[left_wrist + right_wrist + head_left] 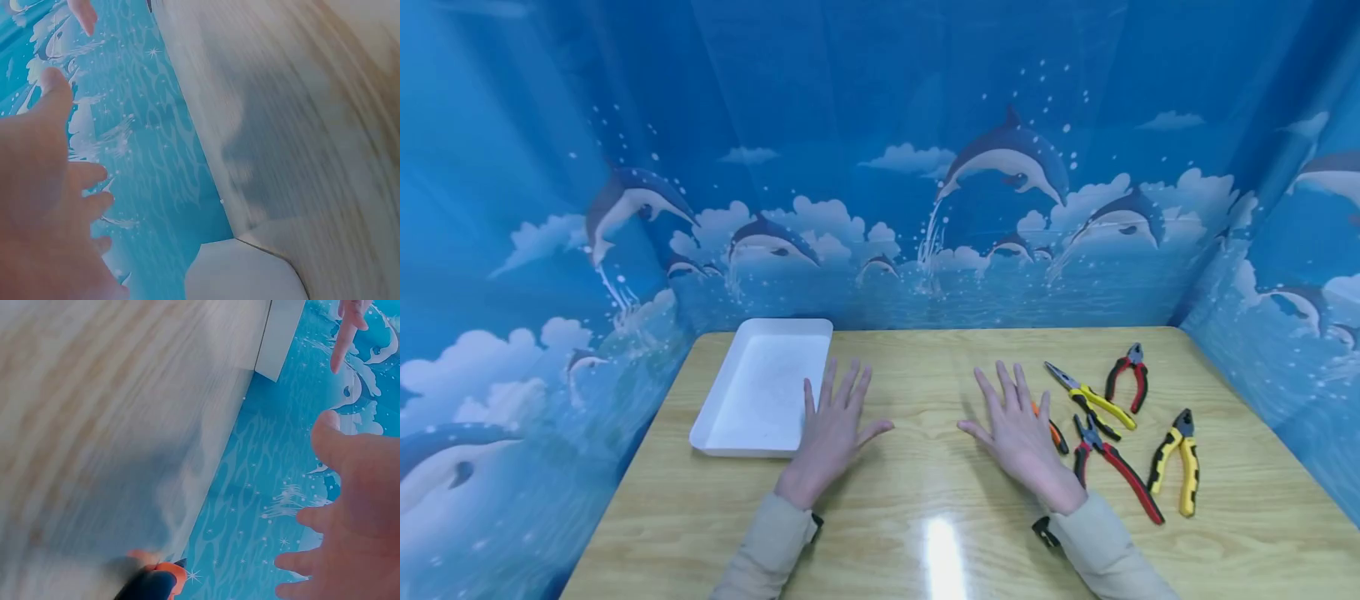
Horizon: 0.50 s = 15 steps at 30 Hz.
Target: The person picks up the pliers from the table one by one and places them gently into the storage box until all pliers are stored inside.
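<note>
My left hand (833, 433) is held above the table with its fingers spread, overlapping the right side of a white tray (767, 383) in the head view. It holds nothing. Likewise empty, my right hand (1022, 437) hovers palm down with straight fingers, left of a group of pliers. Nearest to it are orange-and-black handled pliers (1058, 437), partly hidden behind the hand, and red-and-black pliers (1120, 467) with opened handles. Yellow-and-black long-nose pliers (1090, 398) lie beyond them. In the right wrist view, an orange-and-black handle (164, 578) shows at the bottom edge.
Small red-and-black pliers (1129, 375) lie at the back right. Yellow-and-black pliers (1177, 458) are at the far right. The wooden table (925, 383) meets a blue curtain (880, 167) with printed dolphins at its back and sides.
</note>
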{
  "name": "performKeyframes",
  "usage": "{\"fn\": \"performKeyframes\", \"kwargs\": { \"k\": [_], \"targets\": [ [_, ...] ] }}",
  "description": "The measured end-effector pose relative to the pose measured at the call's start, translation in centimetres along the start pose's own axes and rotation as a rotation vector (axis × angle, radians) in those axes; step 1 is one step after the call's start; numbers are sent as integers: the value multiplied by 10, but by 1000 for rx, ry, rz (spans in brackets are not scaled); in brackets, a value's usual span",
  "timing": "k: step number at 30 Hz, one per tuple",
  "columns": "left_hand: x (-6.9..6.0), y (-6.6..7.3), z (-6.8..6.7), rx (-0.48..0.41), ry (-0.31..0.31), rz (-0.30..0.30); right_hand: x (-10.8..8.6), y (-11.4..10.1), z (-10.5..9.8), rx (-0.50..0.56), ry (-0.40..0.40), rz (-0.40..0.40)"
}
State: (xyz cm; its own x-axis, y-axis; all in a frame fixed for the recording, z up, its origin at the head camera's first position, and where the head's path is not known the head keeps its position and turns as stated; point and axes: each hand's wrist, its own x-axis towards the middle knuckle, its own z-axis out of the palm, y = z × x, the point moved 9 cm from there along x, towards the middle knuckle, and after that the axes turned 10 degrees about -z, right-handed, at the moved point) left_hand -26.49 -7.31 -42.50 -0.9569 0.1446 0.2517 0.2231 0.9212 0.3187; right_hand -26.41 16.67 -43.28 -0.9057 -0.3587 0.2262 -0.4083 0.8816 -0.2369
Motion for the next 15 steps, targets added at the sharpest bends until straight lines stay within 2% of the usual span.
{"fn": "performKeyframes", "kwargs": {
  "k": [4,8,12,15],
  "targets": [
    [3,-3,-8,-29,-13,14,5,-4,-4,15,32,-17],
    [4,-11,-24,-83,-4,40,15,-17,-13,12,95,-84],
    [5,-23,-45,-101,36,77,28,-36,-22,14,139,-148],
    [7,-38,-59,-90,56,71,38,-54,-25,42,139,-192]
  ]
}}
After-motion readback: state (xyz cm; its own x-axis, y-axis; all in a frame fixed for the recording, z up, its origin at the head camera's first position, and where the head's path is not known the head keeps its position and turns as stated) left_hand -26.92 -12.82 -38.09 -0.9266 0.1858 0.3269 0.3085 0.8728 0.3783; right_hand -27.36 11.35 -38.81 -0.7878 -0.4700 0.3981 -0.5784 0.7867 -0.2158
